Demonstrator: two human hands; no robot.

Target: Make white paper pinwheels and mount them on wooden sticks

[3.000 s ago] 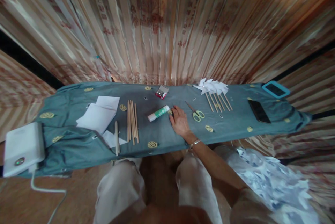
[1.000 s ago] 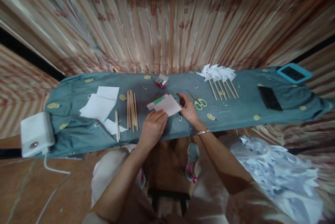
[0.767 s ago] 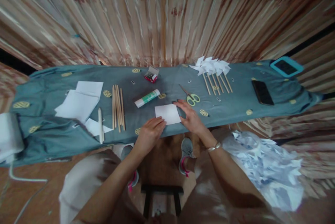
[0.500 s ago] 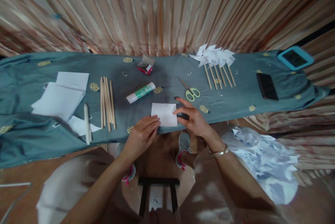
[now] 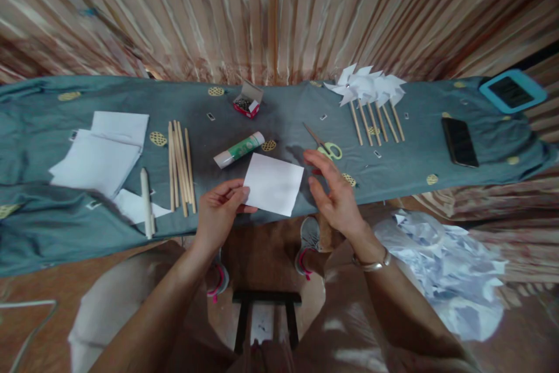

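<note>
A white square of paper [image 5: 273, 184] is pinched at its left edge by my left hand [image 5: 222, 207], thumb on top. It is tilted and appears raised off the table's front part. My right hand [image 5: 334, 195] is apart from the paper's right edge, fingers spread and holding nothing. Just beyond its fingertips lie green-handled scissors [image 5: 332, 151], partly covered by the hand. A green and white glue stick [image 5: 239, 149] rests behind the paper, near its upper left corner.
Wooden sticks [image 5: 178, 169], a white pen [image 5: 145, 198] and stacked paper [image 5: 105, 155] lie left. Behind the glue stands a red box of pins [image 5: 247, 99]. Paper pinwheels [image 5: 371, 88], a phone [image 5: 459, 141] and a blue-framed device [image 5: 512, 91] are right. A bag of paper scraps [image 5: 445, 274] sits below.
My left hand has shifted left and now grips the paper's edge, with the sheet turned and larger in view. My right hand has let go of the right edge and moved away rightward.
</note>
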